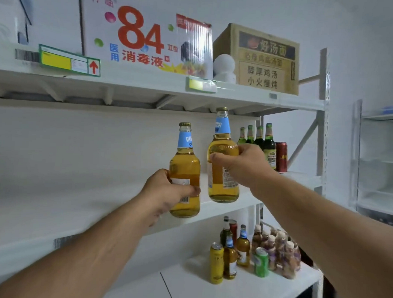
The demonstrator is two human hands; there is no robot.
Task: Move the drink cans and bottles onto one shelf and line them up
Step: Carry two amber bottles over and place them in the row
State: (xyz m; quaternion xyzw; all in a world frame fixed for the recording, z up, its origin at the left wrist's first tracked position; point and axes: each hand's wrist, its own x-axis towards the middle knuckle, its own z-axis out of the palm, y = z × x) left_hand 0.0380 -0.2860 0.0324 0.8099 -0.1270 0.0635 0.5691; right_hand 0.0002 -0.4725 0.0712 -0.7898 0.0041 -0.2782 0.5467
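Two bare forearms reach up from the lower corners, each ending in a hand wrapped round a bottle of amber drink. My left hand (167, 192) grips the left bottle (186, 170) low on its body, fingers curled across the label, thumb behind. My right hand (241, 166) grips the right bottle (223, 163) round its middle, just below the shoulder, with much of the body hanging beneath the fingers. Both bottles are upright, long axis vertical, caps up, blue neck labels facing me; the right one rides higher than the left, its cap close under the upper shelf (148, 89).

Judging by the task, they are held upright and side by side, just apart, so they can be set down standing on the middle shelf (100, 203), over which both are carried in the air. Beyond the right grip, at the far end of that shelf, a row of green bottles (258, 142) and a red can (281, 156) already stands, so these two probably join it. Below both grips, the lower shelf (208, 289) has more bottles and cans (260, 262) waiting, among them a yellow can (216, 263)
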